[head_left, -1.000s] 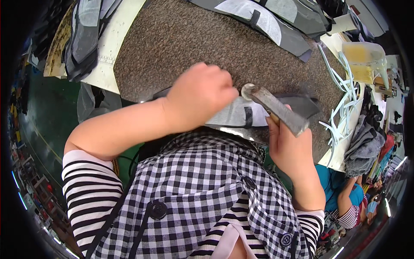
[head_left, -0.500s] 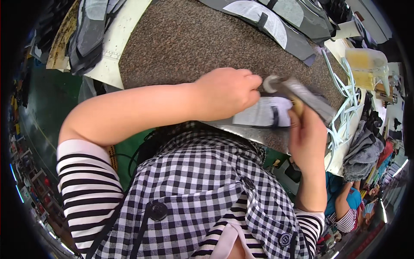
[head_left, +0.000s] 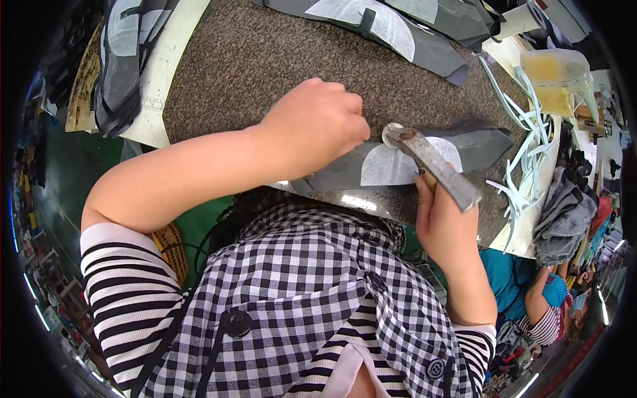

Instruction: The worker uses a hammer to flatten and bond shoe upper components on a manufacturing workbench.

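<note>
My right hand [head_left: 448,215] is closed round the handle of a hammer with a worn metal head [head_left: 438,166]. Its round striking face rests on or just above the white half-round patch [head_left: 385,167] of a dark grey flat piece [head_left: 483,149]. That piece lies along the near edge of the table, under the hammer. My left hand [head_left: 318,126] is curled into a fist over the piece's left part. The fingertips are turned down and away, so what they hold, if anything, is hidden.
More dark grey pieces with white patches [head_left: 391,33] lie at the far edge of the brown speckled tabletop [head_left: 265,66]. Another stack [head_left: 126,66] sits at left. Pale blue strips [head_left: 527,152], a clear tub [head_left: 557,69] and a grey cloth [head_left: 564,212] are at right. Another person's arm [head_left: 541,302] shows beyond.
The hammer was blurred by motion and farther right; now it shows sharply over the white patch. The dark piece's right end is now visible, lying flat. My left hand has shifted left in view.
</note>
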`<act>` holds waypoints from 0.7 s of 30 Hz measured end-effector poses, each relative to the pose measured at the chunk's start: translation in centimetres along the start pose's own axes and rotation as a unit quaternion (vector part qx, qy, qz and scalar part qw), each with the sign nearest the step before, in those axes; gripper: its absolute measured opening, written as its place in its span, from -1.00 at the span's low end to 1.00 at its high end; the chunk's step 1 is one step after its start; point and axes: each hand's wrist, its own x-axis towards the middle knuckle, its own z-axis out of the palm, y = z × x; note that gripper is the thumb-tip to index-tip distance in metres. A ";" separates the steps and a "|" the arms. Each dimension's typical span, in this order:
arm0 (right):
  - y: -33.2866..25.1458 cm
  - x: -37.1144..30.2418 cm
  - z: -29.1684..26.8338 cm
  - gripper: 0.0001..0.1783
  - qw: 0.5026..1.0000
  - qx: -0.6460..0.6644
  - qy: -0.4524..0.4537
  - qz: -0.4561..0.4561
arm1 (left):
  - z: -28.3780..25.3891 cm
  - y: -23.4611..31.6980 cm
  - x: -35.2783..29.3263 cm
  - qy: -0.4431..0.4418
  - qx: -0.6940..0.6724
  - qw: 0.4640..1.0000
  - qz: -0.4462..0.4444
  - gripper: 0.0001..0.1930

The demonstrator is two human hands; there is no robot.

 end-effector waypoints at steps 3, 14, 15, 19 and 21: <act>0.1 1.0 -0.5 -0.80 1.000 0.012 -0.012 -0.001 | -0.8 1.1 -0.4 -0.033 0.060 0.997 0.043 -0.78; -1.3 1.6 -0.2 -0.80 0.999 0.027 -0.018 -0.039 | -1.8 -0.2 -2.4 -0.013 0.114 0.990 0.081 -0.73; -1.4 1.5 0.2 -0.78 0.998 0.013 -0.012 -0.057 | -1.9 -0.4 -2.5 -0.007 0.099 0.992 0.072 -0.74; -2.1 2.1 0.4 -0.80 0.999 0.011 -0.036 -0.023 | -1.7 -1.6 -3.4 -0.002 -0.057 0.996 -0.061 -0.74; -2.6 2.8 -0.2 -0.83 0.998 0.037 -0.050 -0.021 | -1.9 -0.6 -3.5 -0.003 0.018 1.000 -0.007 -0.75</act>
